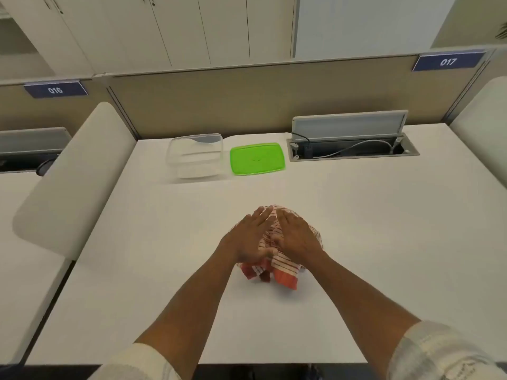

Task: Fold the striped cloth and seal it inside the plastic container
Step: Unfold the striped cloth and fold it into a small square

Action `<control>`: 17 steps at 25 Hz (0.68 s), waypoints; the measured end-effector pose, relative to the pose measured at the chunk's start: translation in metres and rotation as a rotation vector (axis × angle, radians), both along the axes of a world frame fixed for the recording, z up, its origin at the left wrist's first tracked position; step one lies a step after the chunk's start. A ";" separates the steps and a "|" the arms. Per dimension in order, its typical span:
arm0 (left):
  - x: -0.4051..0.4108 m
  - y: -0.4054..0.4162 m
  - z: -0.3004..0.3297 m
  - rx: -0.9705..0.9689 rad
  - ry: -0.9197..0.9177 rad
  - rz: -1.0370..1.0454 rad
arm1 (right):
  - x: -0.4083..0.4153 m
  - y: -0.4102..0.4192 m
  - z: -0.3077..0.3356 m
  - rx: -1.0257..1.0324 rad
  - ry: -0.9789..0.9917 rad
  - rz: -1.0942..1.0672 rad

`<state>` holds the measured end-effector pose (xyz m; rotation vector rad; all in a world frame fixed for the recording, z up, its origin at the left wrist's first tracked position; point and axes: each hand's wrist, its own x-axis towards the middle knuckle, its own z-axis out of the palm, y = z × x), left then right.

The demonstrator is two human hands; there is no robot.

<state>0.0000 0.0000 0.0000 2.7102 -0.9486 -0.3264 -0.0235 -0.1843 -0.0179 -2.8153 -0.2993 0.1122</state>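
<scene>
A: What is the person wearing?
B: Short pale sleeves; the left sleeve [140, 363] is plain cream, the right sleeve [439, 355] carries faint greyish print.
A: And lower down?
B: Bare forearms, bare left hand [248, 238] and right hand [297, 237], no rings visible

The cloth [277, 266] has red and white stripes with a solid orange-red edge; the lid [257, 158] is bright green, the container [195, 156] clear, the table [356, 215] white, the number signs [447, 61] dark blue
</scene>
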 end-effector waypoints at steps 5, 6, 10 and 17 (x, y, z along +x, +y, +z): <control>-0.017 0.010 -0.017 0.146 -0.003 -0.114 | -0.016 -0.005 -0.014 -0.014 0.055 0.005; -0.018 0.011 -0.018 0.164 -0.004 -0.120 | -0.018 -0.006 -0.014 -0.016 0.058 0.004; -0.017 0.011 -0.017 0.213 -0.001 -0.117 | -0.022 -0.014 -0.015 -0.009 0.053 0.027; -0.009 0.001 0.001 0.082 -0.146 0.071 | -0.025 -0.008 -0.004 0.134 0.031 0.013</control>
